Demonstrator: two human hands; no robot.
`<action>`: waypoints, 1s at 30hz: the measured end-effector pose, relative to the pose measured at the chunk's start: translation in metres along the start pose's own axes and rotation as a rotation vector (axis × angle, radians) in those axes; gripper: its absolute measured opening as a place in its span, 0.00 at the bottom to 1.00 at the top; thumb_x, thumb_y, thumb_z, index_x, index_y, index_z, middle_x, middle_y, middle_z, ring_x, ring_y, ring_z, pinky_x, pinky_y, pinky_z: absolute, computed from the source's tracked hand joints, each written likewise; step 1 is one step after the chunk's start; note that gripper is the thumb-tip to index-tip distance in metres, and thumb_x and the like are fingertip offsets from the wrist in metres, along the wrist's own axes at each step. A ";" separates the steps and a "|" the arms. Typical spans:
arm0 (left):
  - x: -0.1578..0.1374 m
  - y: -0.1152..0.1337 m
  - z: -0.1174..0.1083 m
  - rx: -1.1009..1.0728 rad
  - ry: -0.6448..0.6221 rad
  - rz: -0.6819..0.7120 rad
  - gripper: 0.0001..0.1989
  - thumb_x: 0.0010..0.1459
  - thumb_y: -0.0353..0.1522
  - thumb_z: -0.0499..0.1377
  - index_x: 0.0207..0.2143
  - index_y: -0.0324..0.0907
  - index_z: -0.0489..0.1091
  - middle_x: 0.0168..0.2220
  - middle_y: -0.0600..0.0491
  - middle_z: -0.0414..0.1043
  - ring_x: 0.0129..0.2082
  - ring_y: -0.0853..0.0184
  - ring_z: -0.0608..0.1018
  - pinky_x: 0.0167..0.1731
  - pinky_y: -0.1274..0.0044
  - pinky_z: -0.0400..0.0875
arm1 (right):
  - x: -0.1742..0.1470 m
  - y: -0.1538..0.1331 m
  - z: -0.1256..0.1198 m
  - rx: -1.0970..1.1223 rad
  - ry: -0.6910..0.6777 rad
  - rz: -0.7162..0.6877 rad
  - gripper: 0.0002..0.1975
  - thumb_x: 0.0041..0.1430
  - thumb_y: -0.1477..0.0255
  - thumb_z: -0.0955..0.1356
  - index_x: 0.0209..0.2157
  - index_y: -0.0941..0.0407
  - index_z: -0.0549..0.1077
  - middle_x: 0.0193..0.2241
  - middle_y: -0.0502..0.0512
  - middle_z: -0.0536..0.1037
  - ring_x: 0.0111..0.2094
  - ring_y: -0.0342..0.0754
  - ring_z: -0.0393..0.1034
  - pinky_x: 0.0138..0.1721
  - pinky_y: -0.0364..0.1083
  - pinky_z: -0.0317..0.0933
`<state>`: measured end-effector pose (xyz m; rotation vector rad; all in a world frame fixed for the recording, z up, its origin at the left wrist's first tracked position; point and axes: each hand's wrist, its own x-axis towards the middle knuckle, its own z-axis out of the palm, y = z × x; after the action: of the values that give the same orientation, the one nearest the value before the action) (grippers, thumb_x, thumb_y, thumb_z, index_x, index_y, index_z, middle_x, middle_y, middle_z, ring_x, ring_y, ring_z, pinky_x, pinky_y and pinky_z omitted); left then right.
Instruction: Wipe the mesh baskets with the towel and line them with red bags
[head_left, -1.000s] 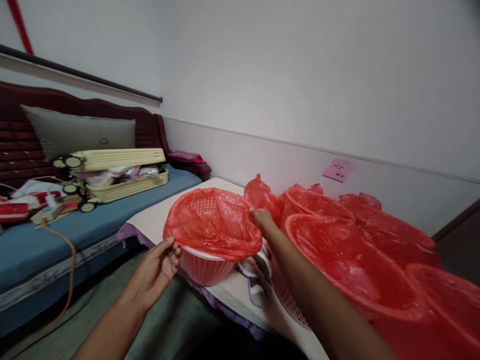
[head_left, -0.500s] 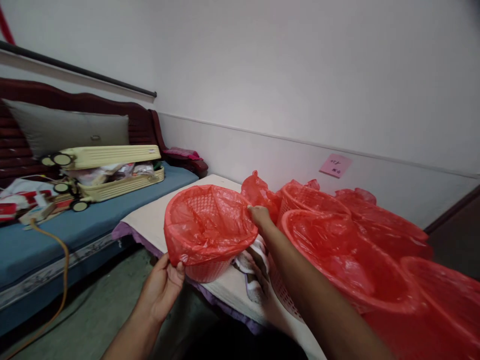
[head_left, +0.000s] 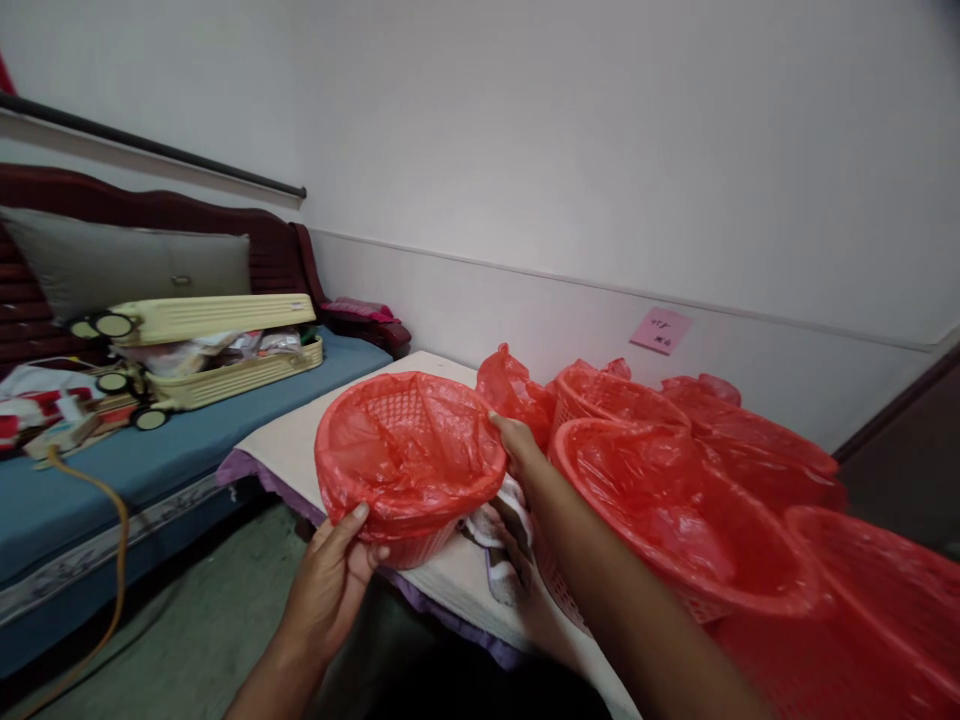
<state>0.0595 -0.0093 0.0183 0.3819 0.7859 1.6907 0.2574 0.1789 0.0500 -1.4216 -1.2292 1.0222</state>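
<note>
A red plastic basket (head_left: 427, 545) with a latticed wall is held over the edge of the cloth-covered table. A thin red plastic bag (head_left: 412, 450) lines it and is folded out over the rim. My left hand (head_left: 337, 565) grips the near left rim, thumb on top of the bag and fingers beneath. At the right rim, my right hand (head_left: 514, 435) pinches the bag and basket edge with the thumb up; its other fingers are hidden. A brown and white striped cloth (head_left: 502, 560) lies behind my right forearm.
Several more bag-lined red baskets (head_left: 697, 530) crowd the table's right side. A pink note (head_left: 660, 330) is stuck to the wall. On the left, an open yellow suitcase (head_left: 232, 375) and a power strip (head_left: 64, 435) with an orange cord rest on the blue bed (head_left: 360, 355).
My left thumb has come up over the rim onto the bag. The basket sits slightly further left in view, and the camera has shifted a little. My right hand keeps its hold.
</note>
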 end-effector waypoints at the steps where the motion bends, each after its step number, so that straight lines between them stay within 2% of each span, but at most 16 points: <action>1: -0.001 0.001 -0.003 -0.005 0.001 0.009 0.08 0.52 0.23 0.65 0.37 0.39 0.76 0.33 0.56 0.80 0.26 0.72 0.78 0.22 0.82 0.77 | -0.005 0.002 0.000 0.091 -0.017 0.025 0.11 0.65 0.67 0.62 0.32 0.58 0.71 0.28 0.53 0.79 0.30 0.46 0.75 0.31 0.43 0.69; 4: -0.010 0.004 -0.015 0.002 0.034 0.045 0.08 0.54 0.23 0.63 0.36 0.40 0.76 0.33 0.57 0.79 0.25 0.72 0.78 0.21 0.82 0.77 | -0.024 0.009 0.000 0.333 -0.055 0.077 0.13 0.64 0.63 0.62 0.33 0.57 0.71 0.29 0.55 0.80 0.30 0.48 0.76 0.30 0.44 0.71; 7: -0.019 0.008 -0.029 0.010 0.074 0.068 0.12 0.53 0.22 0.61 0.38 0.43 0.76 0.37 0.56 0.80 0.30 0.69 0.80 0.24 0.79 0.79 | -0.049 0.014 0.000 0.523 -0.072 0.087 0.13 0.64 0.62 0.61 0.34 0.55 0.71 0.30 0.54 0.80 0.29 0.47 0.76 0.31 0.45 0.71; 9: -0.023 0.009 -0.037 -0.028 0.085 0.063 0.13 0.52 0.23 0.62 0.40 0.43 0.76 0.40 0.53 0.81 0.33 0.66 0.81 0.28 0.76 0.81 | -0.065 0.015 0.000 0.617 -0.092 0.088 0.08 0.61 0.66 0.64 0.33 0.55 0.70 0.28 0.52 0.80 0.28 0.45 0.75 0.32 0.43 0.71; 11: -0.026 0.010 -0.044 -0.083 0.105 0.040 0.15 0.48 0.25 0.65 0.41 0.44 0.76 0.41 0.52 0.81 0.33 0.65 0.81 0.30 0.74 0.81 | -0.078 0.016 -0.001 0.677 -0.132 0.097 0.02 0.53 0.72 0.67 0.31 0.55 0.70 0.27 0.50 0.80 0.26 0.43 0.74 0.32 0.42 0.71; 14: -0.031 0.009 -0.052 -0.103 0.135 0.007 0.17 0.43 0.28 0.69 0.39 0.44 0.77 0.40 0.53 0.81 0.32 0.64 0.80 0.28 0.74 0.81 | -0.089 0.020 -0.004 0.716 -0.182 0.123 0.09 0.44 0.76 0.70 0.31 0.56 0.71 0.25 0.50 0.80 0.25 0.43 0.74 0.32 0.41 0.71; 16: -0.037 0.006 -0.055 -0.062 0.144 -0.001 0.17 0.41 0.30 0.71 0.38 0.44 0.77 0.37 0.53 0.81 0.30 0.64 0.80 0.28 0.73 0.80 | -0.091 0.027 -0.006 0.707 -0.188 0.145 0.11 0.40 0.76 0.71 0.31 0.56 0.71 0.22 0.49 0.78 0.22 0.42 0.72 0.27 0.40 0.69; 19: -0.049 0.002 -0.057 0.021 0.160 -0.007 0.17 0.40 0.33 0.73 0.36 0.44 0.77 0.33 0.55 0.80 0.27 0.67 0.77 0.26 0.75 0.79 | -0.092 0.041 -0.014 0.638 -0.196 0.191 0.12 0.37 0.75 0.72 0.29 0.57 0.71 0.17 0.47 0.74 0.15 0.41 0.65 0.17 0.40 0.61; 21: -0.057 -0.001 -0.059 0.046 0.168 -0.017 0.18 0.39 0.34 0.74 0.35 0.45 0.77 0.32 0.56 0.79 0.26 0.68 0.77 0.26 0.77 0.78 | -0.091 0.048 -0.021 0.582 -0.186 0.190 0.11 0.38 0.74 0.72 0.27 0.57 0.71 0.15 0.47 0.72 0.13 0.40 0.62 0.14 0.39 0.56; 24: -0.065 -0.006 -0.063 0.052 0.210 -0.047 0.19 0.33 0.34 0.76 0.32 0.44 0.77 0.29 0.56 0.79 0.27 0.67 0.78 0.27 0.79 0.77 | -0.094 0.047 -0.034 0.536 -0.087 0.121 0.10 0.41 0.72 0.72 0.28 0.57 0.70 0.17 0.45 0.71 0.16 0.38 0.61 0.16 0.37 0.54; 26: -0.069 -0.010 -0.065 0.054 0.247 -0.099 0.21 0.31 0.35 0.76 0.32 0.43 0.78 0.31 0.53 0.81 0.31 0.60 0.81 0.31 0.75 0.79 | -0.103 0.036 -0.042 0.518 0.023 0.019 0.11 0.44 0.70 0.72 0.31 0.55 0.71 0.20 0.43 0.71 0.19 0.39 0.63 0.20 0.38 0.58; 28: -0.073 -0.016 -0.067 0.050 0.250 -0.154 0.23 0.32 0.37 0.75 0.36 0.44 0.79 0.36 0.50 0.82 0.39 0.52 0.82 0.37 0.68 0.80 | -0.118 0.018 -0.046 0.449 0.123 -0.182 0.11 0.48 0.68 0.72 0.35 0.54 0.71 0.24 0.45 0.72 0.25 0.41 0.66 0.27 0.40 0.62; 30: -0.078 -0.025 -0.067 0.066 0.216 -0.175 0.24 0.34 0.39 0.75 0.37 0.43 0.79 0.37 0.47 0.83 0.42 0.48 0.82 0.41 0.64 0.79 | -0.138 -0.004 -0.044 0.285 0.104 -0.415 0.09 0.54 0.66 0.70 0.37 0.54 0.72 0.28 0.47 0.73 0.30 0.42 0.68 0.33 0.42 0.64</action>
<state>0.0571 -0.1008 -0.0347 0.1714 1.0062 1.5607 0.2800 0.0363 0.0632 -0.9376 -1.1849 0.7868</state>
